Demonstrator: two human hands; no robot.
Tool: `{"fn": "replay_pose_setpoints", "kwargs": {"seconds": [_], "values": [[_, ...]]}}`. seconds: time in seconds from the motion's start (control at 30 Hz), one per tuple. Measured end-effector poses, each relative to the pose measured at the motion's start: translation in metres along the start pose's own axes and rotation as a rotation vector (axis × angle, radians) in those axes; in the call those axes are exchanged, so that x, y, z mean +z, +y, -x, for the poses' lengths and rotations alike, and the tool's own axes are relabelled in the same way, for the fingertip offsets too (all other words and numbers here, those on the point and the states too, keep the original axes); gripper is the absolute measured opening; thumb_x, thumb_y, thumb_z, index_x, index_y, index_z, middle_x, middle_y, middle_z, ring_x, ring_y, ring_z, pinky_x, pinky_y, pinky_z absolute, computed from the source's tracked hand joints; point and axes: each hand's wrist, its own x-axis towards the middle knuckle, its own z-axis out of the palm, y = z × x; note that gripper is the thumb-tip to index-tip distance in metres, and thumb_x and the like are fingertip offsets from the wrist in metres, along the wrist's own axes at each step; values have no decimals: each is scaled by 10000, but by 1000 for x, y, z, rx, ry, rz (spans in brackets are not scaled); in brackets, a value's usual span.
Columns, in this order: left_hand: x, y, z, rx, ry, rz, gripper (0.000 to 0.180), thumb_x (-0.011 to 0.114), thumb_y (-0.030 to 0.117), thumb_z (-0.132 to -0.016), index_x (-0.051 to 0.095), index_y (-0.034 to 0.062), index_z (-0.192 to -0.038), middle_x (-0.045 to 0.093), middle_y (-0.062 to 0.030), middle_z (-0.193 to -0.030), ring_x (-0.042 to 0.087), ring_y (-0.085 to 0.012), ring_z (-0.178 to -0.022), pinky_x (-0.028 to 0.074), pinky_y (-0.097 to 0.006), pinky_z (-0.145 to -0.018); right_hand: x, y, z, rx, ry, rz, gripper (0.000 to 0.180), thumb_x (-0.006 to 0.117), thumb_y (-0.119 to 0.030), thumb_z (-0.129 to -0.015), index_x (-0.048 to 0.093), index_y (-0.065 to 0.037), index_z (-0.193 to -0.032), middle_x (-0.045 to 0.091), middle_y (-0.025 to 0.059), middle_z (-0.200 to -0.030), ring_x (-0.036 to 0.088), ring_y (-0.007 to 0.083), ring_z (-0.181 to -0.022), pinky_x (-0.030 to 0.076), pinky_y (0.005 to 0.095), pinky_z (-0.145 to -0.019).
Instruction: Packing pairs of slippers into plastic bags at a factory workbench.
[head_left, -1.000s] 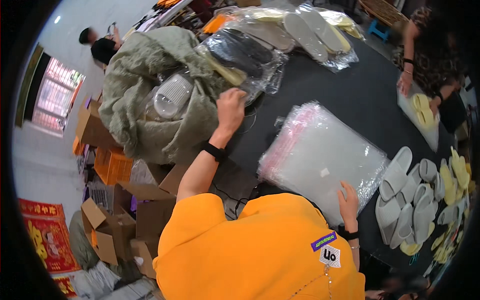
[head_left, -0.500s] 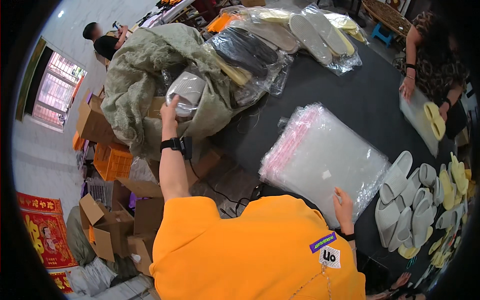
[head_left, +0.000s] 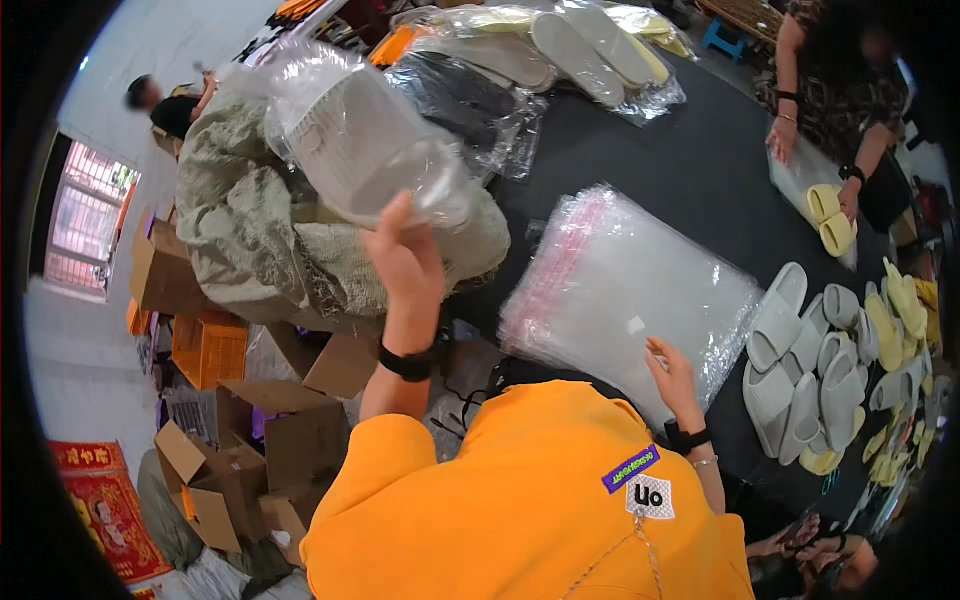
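Note:
A pair of pale grey slippers in a clear plastic bag (head_left: pixel 350 140) is up above the green woven sack (head_left: pixel 240 200). My left hand (head_left: pixel 405 255) grips its lower edge, thumb and fingers partly hidden by the shiny film. My right hand (head_left: pixel 677 378) is open, fingers apart, at the near edge of the stack of clear plastic bags (head_left: pixel 650 270) with pink strips along one side; whether it touches them I cannot tell.
Loose grey slippers (head_left: pixel 790 330) and yellow ones (head_left: pixel 905 300) lie at the right of the dark table. Bagged slippers (head_left: pixel 575 55) line its far side. Another person's hand (head_left: pixel 848 200) handles yellow slippers (head_left: pixel 830 220). Cardboard boxes (head_left: pixel 280 420) and an orange crate (head_left: pixel 210 350) stand left.
My left hand has come up and nearer, lifting the bagged slippers out of the sack's mouth. My right hand stays by the clear bags. The view has shifted a little.

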Motion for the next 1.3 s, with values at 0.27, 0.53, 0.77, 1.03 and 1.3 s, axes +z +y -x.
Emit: {"fn": "replay_pose_setpoints", "kwargs": {"seconds": [0.27,0.53,0.77,1.03,1.3], "values": [[31,-79,63,-736,-498,291,401,615,118,-787,486,50,-1160,536,-80,-1171,496,-238,-1104,330,-436,-1031,-12,-55,-24,-2,-202,-994,544,533,-249,-886,313,-91,-1358,463,126,-1268,514,240,-1093,451,343,-844],[-18,-164,112,-1410,-907,-503,485,562,267,-871,389,88,-1287,528,-76,-1188,538,-173,-996,417,-320,-842,-13,56,-33,519,196,-1415,256,537,-249,-877,533,-94,-1080,607,66,-973,593,201,-836,477,340,-684],[-5,-188,48,-769,-1077,-808,350,552,186,-841,532,47,-1161,576,-61,-1051,535,-148,-898,426,-265,-777,-23,111,-5,642,455,-1438,253,514,-223,-887,443,-85,-1088,577,127,-950,592,262,-825,485,404,-623],[12,-312,-18,-140,-646,-1438,769,635,431,-744,333,43,-1336,479,-156,-1269,437,-327,-1175,257,-409,-1021,-25,108,-11,548,491,-1335,257,512,-184,-896,367,-64,-1070,561,178,-983,606,287,-833,501,416,-596],[-5,-303,-38,-350,-967,-1249,542,613,277,-756,481,68,-1239,630,-98,-907,579,-164,-812,442,-303,-663,-41,90,7,510,458,-1387,261,511,-175,-905,392,-37,-1092,568,151,-1000,611,253,-872,506,403,-667]]}}
